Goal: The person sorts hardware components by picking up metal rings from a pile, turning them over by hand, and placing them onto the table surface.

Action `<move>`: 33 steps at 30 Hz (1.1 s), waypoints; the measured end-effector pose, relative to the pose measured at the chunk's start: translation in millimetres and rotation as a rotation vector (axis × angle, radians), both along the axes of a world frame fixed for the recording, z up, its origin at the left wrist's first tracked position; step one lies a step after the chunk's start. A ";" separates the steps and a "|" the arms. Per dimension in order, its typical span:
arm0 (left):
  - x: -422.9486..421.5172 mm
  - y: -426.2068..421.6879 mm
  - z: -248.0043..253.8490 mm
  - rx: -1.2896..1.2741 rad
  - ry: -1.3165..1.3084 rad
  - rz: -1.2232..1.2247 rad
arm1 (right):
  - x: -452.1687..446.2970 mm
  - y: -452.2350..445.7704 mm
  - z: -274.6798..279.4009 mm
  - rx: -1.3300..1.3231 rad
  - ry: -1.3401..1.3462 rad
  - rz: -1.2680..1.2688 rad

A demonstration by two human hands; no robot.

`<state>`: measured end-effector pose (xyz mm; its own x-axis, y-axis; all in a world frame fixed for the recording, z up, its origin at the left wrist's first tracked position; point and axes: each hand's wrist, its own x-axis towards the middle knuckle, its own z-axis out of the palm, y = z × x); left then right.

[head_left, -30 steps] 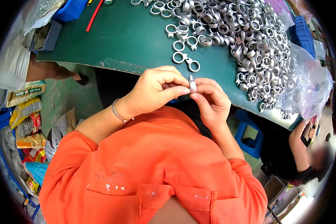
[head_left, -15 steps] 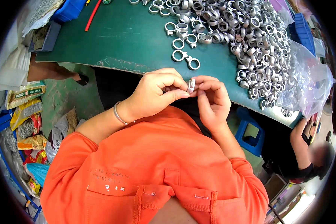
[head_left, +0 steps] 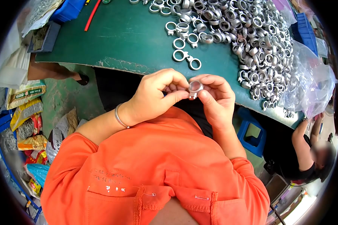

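A small silver metal ring clamp (head_left: 193, 91) with a lug at its lower edge is held in front of my body, its round opening turned toward me. My right hand (head_left: 218, 98) pinches its right side between thumb and fingers. From the left, my left hand (head_left: 152, 92), with a bangle on the wrist, grips the ring's edge with thumb and bent fingertips. Just beyond my hands, two similar rings (head_left: 194, 63) lie near the table's front edge. A large heap of such rings (head_left: 248, 41) covers the table's right side.
The green table (head_left: 112, 41) has a worn front edge. A red stick (head_left: 92, 15) and a grey bin (head_left: 49, 39) are at the left. Clear plastic bags (head_left: 302, 78) lie at the right, above a blue stool (head_left: 250, 137). Another person (head_left: 294, 153) sits at the right.
The ring clamp has been turned from edge-on to face me, so its opening shows. My right thumb and fingers have shifted around it; my left hand has hardly moved.
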<state>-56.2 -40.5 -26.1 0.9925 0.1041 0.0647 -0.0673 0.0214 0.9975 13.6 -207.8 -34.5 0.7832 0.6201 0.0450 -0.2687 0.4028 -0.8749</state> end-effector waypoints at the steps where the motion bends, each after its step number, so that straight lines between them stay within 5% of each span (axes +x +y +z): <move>1: 0.3 1.3 -0.3 0.000 0.000 0.001 | 0.6 0.2 -0.7 0.000 0.000 0.001; 7: 1.4 5.0 5.4 -0.364 0.249 -0.082 | -0.8 0.5 -5.7 0.081 -0.075 -0.068; 11: 1.7 4.3 2.7 -0.351 0.203 -0.078 | -4.4 3.3 -2.3 0.051 -0.141 -0.146; 13: 2.5 4.8 8.4 -0.389 0.260 -0.061 | -1.1 1.0 -1.7 -0.324 -0.745 -0.226; 15: 2.5 5.5 6.3 -0.458 0.277 -0.087 | 2.7 6.2 3.4 -0.384 -1.017 -0.230; 19: 1.5 7.7 -3.1 -0.667 0.334 -0.081 | 9.2 8.9 5.9 -0.423 -1.052 -0.313; 24: 3.5 11.3 3.6 -0.845 0.388 -0.017 | 31.0 14.2 7.3 -0.895 -1.265 -0.269; 29: 0.4 14.4 0.0 -0.720 0.363 -0.032 | 26.7 9.9 6.8 -0.791 -1.093 -0.235; 31: 1.6 10.9 1.6 -0.604 0.358 -0.020 | 15.8 7.3 9.9 -0.619 -0.445 -0.102; 33: 3.0 9.6 4.3 -0.583 0.357 -0.033 | 11.9 7.6 10.3 -0.553 -0.386 -0.084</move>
<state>-53.2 -30.9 -21.7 0.9457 -0.0079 -0.3249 0.2737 0.5585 0.7830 25.6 -200.2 -24.2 0.8209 0.5705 0.0253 0.1173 -0.1252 -0.9852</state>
